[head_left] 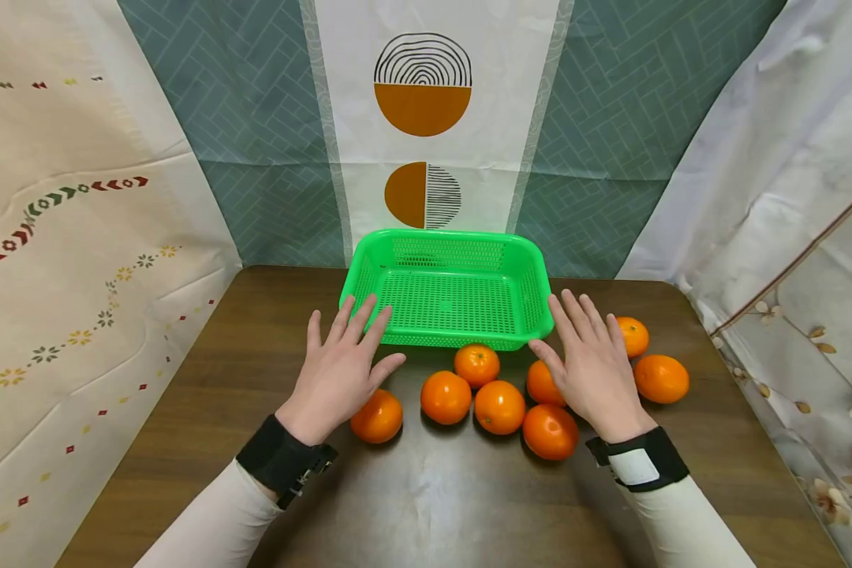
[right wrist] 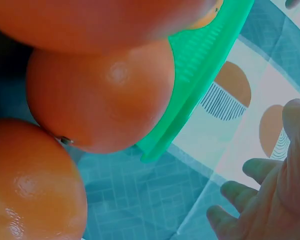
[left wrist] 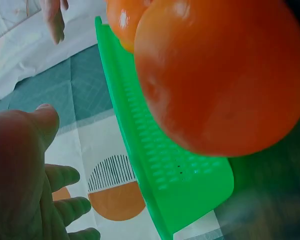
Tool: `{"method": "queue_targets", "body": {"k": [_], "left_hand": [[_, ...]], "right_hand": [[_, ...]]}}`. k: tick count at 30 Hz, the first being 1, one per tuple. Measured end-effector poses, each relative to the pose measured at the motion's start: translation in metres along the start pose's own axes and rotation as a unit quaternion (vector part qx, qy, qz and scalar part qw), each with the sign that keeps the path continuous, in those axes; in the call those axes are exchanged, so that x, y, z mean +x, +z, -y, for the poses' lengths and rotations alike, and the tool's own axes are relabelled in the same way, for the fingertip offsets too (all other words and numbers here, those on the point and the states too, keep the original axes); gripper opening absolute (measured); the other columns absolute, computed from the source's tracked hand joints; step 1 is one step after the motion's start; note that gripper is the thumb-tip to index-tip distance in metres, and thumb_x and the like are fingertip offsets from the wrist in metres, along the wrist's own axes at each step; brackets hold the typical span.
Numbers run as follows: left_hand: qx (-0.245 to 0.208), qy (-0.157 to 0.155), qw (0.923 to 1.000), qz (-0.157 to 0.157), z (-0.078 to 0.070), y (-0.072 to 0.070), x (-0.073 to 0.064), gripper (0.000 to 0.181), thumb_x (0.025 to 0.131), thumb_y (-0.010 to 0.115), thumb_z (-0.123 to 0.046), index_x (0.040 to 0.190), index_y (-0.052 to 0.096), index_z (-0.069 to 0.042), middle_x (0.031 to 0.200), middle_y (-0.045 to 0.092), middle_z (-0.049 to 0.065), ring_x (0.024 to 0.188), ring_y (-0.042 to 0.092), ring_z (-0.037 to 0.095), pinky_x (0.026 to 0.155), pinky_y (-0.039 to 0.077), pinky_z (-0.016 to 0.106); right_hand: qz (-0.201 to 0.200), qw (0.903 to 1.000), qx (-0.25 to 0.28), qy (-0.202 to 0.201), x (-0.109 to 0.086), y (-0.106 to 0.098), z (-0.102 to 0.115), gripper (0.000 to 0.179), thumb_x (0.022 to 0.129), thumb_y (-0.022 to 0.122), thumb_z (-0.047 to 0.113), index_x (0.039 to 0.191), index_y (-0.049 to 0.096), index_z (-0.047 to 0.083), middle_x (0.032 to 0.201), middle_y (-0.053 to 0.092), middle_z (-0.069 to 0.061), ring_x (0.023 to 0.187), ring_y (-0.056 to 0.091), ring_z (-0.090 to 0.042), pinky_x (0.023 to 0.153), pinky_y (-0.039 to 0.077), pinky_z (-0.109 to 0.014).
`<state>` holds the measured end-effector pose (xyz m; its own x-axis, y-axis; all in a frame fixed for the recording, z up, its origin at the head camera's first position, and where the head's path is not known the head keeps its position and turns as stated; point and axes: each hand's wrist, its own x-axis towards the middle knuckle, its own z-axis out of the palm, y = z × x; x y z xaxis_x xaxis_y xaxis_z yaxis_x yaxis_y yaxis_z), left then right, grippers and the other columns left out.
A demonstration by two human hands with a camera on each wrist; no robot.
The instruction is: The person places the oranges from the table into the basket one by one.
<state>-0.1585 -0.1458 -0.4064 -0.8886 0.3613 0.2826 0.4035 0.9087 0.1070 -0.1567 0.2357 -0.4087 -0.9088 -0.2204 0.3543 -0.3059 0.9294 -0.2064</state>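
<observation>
My left hand [head_left: 341,383] is spread over the table, fingers straight, at the near left corner of a green plastic basket [head_left: 537,304]. Beside its wrist lies an orange [head_left: 377,416], which looms large in the left wrist view [left wrist: 225,75]. The right hand [head_left: 596,371], also spread with nothing held, hovers at the basket's right side and partly covers an orange [head_left: 543,384]. Close by is a redder orange fruit [head_left: 550,432]. Three more oranges, one of them here [head_left: 446,397], sit between the hands. In the right wrist view, several fruits [right wrist: 105,95] appear near the hand.
Two oranges [head_left: 661,379] lie right of the right hand. The brown wooden table [head_left: 426,505] ends at a patterned cloth backdrop [head_left: 440,150] behind the basket. Patterned cloths hang on the left [head_left: 78,276] and right [head_left: 788,237]. The basket's mesh floor shows no fruit.
</observation>
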Motion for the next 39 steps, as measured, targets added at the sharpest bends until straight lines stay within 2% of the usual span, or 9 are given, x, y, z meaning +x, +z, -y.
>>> {"method": "queue_targets", "body": {"k": [6, 11, 15, 19, 28, 39], "left_hand": [[0.001, 0.019, 0.9998, 0.008, -0.007, 0.001, -0.012, 0.081, 0.109, 0.061, -0.063, 0.172, 0.043, -0.016, 0.179, 0.033, 0.012, 0.166, 0.024, 0.042, 0.125, 0.012, 0.079], [0.005, 0.039, 0.999, 0.019, -0.013, 0.006, -0.02, 0.078, 0.108, 0.063, -0.063, 0.169, 0.049, -0.016, 0.176, 0.039, 0.013, 0.164, 0.029, 0.04, 0.124, 0.017, 0.079], [0.013, 0.055, 0.9981, 0.023, -0.017, 0.012, -0.026, 0.08, 0.106, 0.064, -0.065, 0.169, 0.049, -0.018, 0.174, 0.041, 0.014, 0.163, 0.032, 0.039, 0.123, 0.021, 0.078], [0.01, 0.065, 0.9972, 0.037, -0.021, 0.016, -0.032, 0.082, 0.105, 0.064, -0.067, 0.169, 0.048, -0.018, 0.174, 0.042, 0.014, 0.162, 0.035, 0.04, 0.122, 0.025, 0.078], [-0.012, 0.067, 0.9948, 0.075, -0.026, 0.028, -0.041, 0.088, 0.101, 0.066, -0.072, 0.169, 0.049, -0.018, 0.174, 0.042, 0.014, 0.161, 0.035, 0.042, 0.121, 0.03, 0.076], [-0.027, 0.059, 0.9932, 0.096, -0.024, 0.036, -0.044, 0.09, 0.099, 0.073, -0.069, 0.168, 0.05, -0.016, 0.171, 0.044, 0.017, 0.158, 0.04, 0.042, 0.116, 0.044, 0.067]], "right_hand": [[0.012, 0.9999, -0.001, -0.007, -0.009, 0.0, 0.004, 0.08, 0.112, 0.062, 0.049, 0.175, 0.031, 0.01, 0.179, 0.029, -0.02, 0.166, 0.02, -0.044, 0.13, 0.012, -0.07], [0.005, 0.9997, 0.001, -0.024, -0.016, 0.002, 0.007, 0.08, 0.111, 0.066, 0.048, 0.174, 0.033, 0.011, 0.178, 0.031, -0.02, 0.165, 0.023, -0.044, 0.129, 0.015, -0.071], [0.0, 0.9994, 0.001, -0.035, -0.021, 0.003, 0.009, 0.08, 0.11, 0.068, 0.047, 0.174, 0.035, 0.011, 0.178, 0.033, -0.018, 0.165, 0.024, -0.042, 0.129, 0.017, -0.07], [0.006, 0.9993, -0.001, -0.037, -0.024, 0.005, 0.011, 0.08, 0.11, 0.067, 0.049, 0.174, 0.036, 0.012, 0.178, 0.034, -0.016, 0.166, 0.023, -0.04, 0.131, 0.014, -0.067], [0.028, 0.9983, 0.0, -0.052, -0.028, 0.007, 0.015, 0.081, 0.111, 0.065, 0.05, 0.175, 0.033, 0.014, 0.18, 0.03, -0.014, 0.167, 0.02, -0.038, 0.132, 0.012, -0.065], [0.03, 0.9969, -0.006, -0.072, -0.031, 0.009, 0.02, 0.08, 0.111, 0.062, 0.054, 0.174, 0.035, 0.012, 0.18, 0.029, -0.013, 0.166, 0.023, -0.038, 0.131, 0.016, -0.066]]}}
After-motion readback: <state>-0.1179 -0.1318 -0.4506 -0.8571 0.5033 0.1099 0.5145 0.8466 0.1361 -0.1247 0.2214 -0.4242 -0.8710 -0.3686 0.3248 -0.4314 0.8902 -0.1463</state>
